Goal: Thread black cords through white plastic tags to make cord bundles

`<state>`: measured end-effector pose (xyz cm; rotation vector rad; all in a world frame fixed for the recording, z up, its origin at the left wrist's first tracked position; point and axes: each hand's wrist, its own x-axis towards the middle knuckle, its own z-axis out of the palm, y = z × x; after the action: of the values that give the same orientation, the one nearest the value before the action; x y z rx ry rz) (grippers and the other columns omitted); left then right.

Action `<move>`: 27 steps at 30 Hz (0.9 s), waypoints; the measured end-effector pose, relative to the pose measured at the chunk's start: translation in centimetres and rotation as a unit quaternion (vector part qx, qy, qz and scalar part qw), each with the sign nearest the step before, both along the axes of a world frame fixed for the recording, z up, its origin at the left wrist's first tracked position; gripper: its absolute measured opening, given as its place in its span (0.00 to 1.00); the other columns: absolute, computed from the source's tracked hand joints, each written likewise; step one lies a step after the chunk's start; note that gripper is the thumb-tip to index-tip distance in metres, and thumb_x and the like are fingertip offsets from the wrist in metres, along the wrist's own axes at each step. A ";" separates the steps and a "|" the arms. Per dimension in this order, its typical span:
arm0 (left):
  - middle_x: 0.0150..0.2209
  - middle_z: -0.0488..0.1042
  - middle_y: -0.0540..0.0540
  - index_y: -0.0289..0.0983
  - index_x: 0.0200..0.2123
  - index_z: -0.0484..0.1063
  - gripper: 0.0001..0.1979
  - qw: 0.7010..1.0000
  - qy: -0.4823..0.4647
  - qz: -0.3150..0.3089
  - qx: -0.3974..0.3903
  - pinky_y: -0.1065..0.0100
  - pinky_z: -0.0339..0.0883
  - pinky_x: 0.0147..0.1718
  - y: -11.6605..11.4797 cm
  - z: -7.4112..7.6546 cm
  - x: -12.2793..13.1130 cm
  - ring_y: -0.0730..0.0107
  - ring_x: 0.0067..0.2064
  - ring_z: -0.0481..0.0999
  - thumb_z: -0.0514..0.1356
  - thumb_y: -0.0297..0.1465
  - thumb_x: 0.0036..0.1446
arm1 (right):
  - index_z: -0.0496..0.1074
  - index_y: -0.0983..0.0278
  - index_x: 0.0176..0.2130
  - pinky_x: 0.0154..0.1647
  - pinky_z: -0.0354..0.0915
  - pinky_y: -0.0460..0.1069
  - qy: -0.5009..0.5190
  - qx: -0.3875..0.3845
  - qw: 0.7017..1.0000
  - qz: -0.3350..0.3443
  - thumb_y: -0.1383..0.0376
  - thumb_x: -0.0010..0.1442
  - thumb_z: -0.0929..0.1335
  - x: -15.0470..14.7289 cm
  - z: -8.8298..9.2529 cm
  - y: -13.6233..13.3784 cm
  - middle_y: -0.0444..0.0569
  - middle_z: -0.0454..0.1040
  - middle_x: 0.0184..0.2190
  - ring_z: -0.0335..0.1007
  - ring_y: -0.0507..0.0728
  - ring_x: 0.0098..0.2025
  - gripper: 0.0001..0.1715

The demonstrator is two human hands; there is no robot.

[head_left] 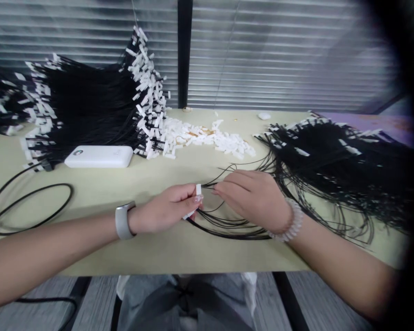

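Note:
My left hand (165,209) pinches small white plastic connectors (197,198) at the ends of thin black wires. My right hand (253,197) sits just to its right, fingers closed on a few of those thin black wires (227,225), which curve in loops below both hands. A large bundle of black wires with white tags (338,170) lies on the table to the right, and its strands reach my right hand. Another bundle of black wires with white connectors (86,110) stands at the far left.
Loose white connectors (200,138) lie heaped at the back of the pale table (158,257). A white power bank (98,156) lies left of them, and a coiled black cable (31,207) lies at the front left. Slatted blinds (276,55) stand behind the table.

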<state>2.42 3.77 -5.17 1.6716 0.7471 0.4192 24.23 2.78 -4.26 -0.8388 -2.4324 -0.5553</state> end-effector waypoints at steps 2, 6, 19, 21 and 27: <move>0.31 0.63 0.49 0.34 0.33 0.62 0.14 1.000 0.013 -0.013 0.025 0.71 0.65 0.31 -0.2 0.2 0.1 0.74 0.32 0.68 0.47 0.40 0.61 | 0.69 0.65 0.31 0.26 0.56 0.46 -0.001 0.011 1.000 0.009 0.69 0.55 0.65 -0.3 -0.2 -0.2 0.43 0.68 0.24 0.59 0.50 0.27 0.02; 0.28 0.63 0.51 0.35 0.32 0.61 0.14 0.996 0.042 -0.024 0.073 0.71 0.64 0.29 -0.4 0.2 0.1 0.74 0.30 0.67 0.45 0.39 0.61 | 0.68 0.65 0.33 0.26 0.55 0.46 0.004 0.021 0.999 0.024 0.71 0.54 0.66 -0.3 -0.5 -0.4 0.44 0.69 0.26 0.59 0.50 0.27 0.03; 0.27 0.65 0.50 0.34 0.31 0.62 0.15 0.994 -0.001 0.065 0.083 0.71 0.60 0.31 -0.3 0.2 0.7 0.74 0.30 0.65 0.45 0.39 0.62 | 0.67 0.64 0.23 0.33 0.54 0.50 0.048 0.011 0.999 -0.018 0.63 0.54 0.65 -0.9 1.5 -1.4 0.47 0.67 0.25 0.58 0.53 0.31 0.11; 0.27 0.65 0.51 0.35 0.32 0.62 0.15 0.994 -0.012 0.096 0.058 0.72 0.60 0.31 -0.1 0.1 0.7 0.74 0.30 0.65 0.46 0.39 0.61 | 0.65 0.65 0.21 0.32 0.53 0.49 -0.006 -0.086 0.996 -0.011 0.61 0.56 0.64 -0.9 1.4 -1.6 0.46 0.64 0.22 0.56 0.52 0.29 0.15; 0.27 0.66 0.50 0.35 0.33 0.63 0.14 0.988 -0.035 0.152 0.023 0.72 0.60 0.31 0.1 -0.3 0.7 0.74 0.30 0.66 0.47 0.39 0.61 | 0.68 0.64 0.23 0.32 0.54 0.49 -0.101 -0.179 0.977 -0.060 0.65 0.55 0.62 -0.8 1.0 -0.9 0.45 0.66 0.22 0.59 0.52 0.28 0.11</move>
<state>3.16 3.88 -5.44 1.5800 0.9488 0.7101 23.45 1.93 -3.30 -1.1296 -2.7301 -0.2539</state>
